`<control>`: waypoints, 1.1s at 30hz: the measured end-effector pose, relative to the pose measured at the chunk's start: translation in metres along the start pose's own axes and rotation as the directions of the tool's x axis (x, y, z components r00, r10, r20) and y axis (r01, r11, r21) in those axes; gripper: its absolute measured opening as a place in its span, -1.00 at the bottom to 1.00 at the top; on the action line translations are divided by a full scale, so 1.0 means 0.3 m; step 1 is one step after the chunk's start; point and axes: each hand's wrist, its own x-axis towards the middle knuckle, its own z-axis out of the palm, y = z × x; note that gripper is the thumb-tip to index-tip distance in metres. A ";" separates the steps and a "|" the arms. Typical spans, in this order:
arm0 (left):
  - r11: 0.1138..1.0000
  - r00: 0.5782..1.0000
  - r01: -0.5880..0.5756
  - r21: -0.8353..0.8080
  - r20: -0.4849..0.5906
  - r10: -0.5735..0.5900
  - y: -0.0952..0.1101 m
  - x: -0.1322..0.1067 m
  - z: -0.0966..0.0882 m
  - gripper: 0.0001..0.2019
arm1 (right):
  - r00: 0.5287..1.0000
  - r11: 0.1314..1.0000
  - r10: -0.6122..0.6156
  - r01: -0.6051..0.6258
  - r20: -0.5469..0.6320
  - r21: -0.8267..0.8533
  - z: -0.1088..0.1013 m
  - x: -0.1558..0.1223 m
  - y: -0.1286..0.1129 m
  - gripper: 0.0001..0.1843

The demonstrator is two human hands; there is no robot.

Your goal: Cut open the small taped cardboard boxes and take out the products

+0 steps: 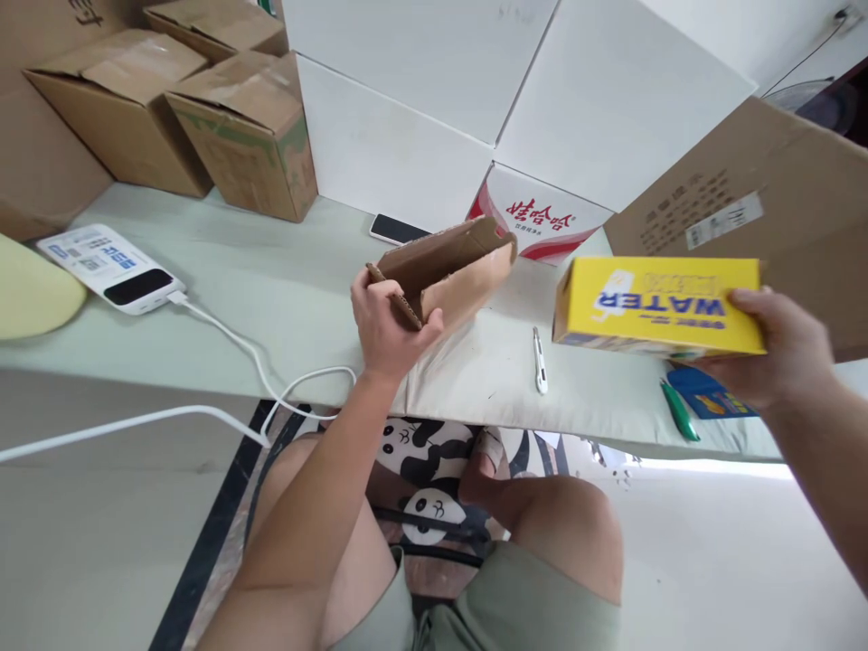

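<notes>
My left hand point(390, 330) grips the near end of a brown cardboard box point(467, 280), thumb on one side and fingers on the other. This box is tilted above the table, its top side open. Off to the right, my right hand point(779, 348) is closed around the right end of a yellow carton point(657, 303) printed with "WATER", held above the table. The lettering appears upside down. A white utility knife point(540, 362) lies on the table between the two boxes.
Taped cardboard boxes point(244, 136) stand at the back left. A white device point(112, 268) with a cable point(244, 348) lies at left, a phone point(397, 230) at the back. Below my right hand are a green knife-like tool point(679, 411) and a blue packet point(709, 394). A large carton point(752, 226) leans at right.
</notes>
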 end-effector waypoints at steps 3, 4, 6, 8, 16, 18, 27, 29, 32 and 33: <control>0.999 0.999 0.040 0.007 -0.006 -0.040 -0.009 0.003 -0.001 -0.43 | 0.998 0.965 0.051 -0.044 0.023 -0.259 0.073 -0.021 0.064 -0.43; 0.999 0.999 0.045 -0.003 0.003 -0.045 -0.010 0.002 0.000 -0.44 | 0.998 0.915 0.027 -0.002 0.056 -0.403 0.104 -0.035 0.081 -0.41; 0.999 0.999 0.034 -0.016 0.015 -0.034 -0.003 -0.005 0.002 -0.43 | 0.990 0.761 -0.035 0.116 0.138 -0.639 0.170 -0.062 0.110 -0.42; 1.000 1.000 0.007 -0.003 0.011 -0.007 0.013 -0.015 0.003 -0.41 | 0.977 0.632 -0.082 0.203 0.196 -0.748 0.229 -0.081 0.133 -0.42; 0.999 1.000 -0.023 0.029 0.022 0.022 0.037 -0.020 -0.024 -0.32 | 0.925 0.610 -0.097 0.348 0.368 -0.712 0.317 -0.088 0.162 -0.32; 1.000 1.000 -0.004 -0.025 -0.012 0.004 0.053 -0.015 -0.038 -0.35 | 0.955 0.800 -0.124 0.257 0.270 -0.542 0.300 -0.077 0.209 -0.32; 0.956 0.904 -0.109 -0.271 0.374 0.209 0.256 -0.174 0.057 -0.62 | 0.998 0.984 0.062 -0.057 -0.028 0.171 0.381 -0.110 0.632 -0.39; 0.982 0.805 0.018 -0.190 0.585 0.098 0.209 -0.217 0.089 -0.35 | 0.999 0.985 0.027 -0.033 0.038 0.172 0.406 -0.131 0.669 -0.42; 0.984 0.651 0.116 -0.131 0.758 0.024 0.107 -0.236 0.131 0.05 | 0.983 0.987 -0.098 0.075 0.155 0.144 0.413 -0.137 0.682 -0.41; 0.985 0.629 0.128 -0.118 0.778 0.012 0.079 -0.231 0.147 0.07 | 0.969 0.986 -0.132 0.106 0.209 0.128 0.409 -0.133 0.681 -0.39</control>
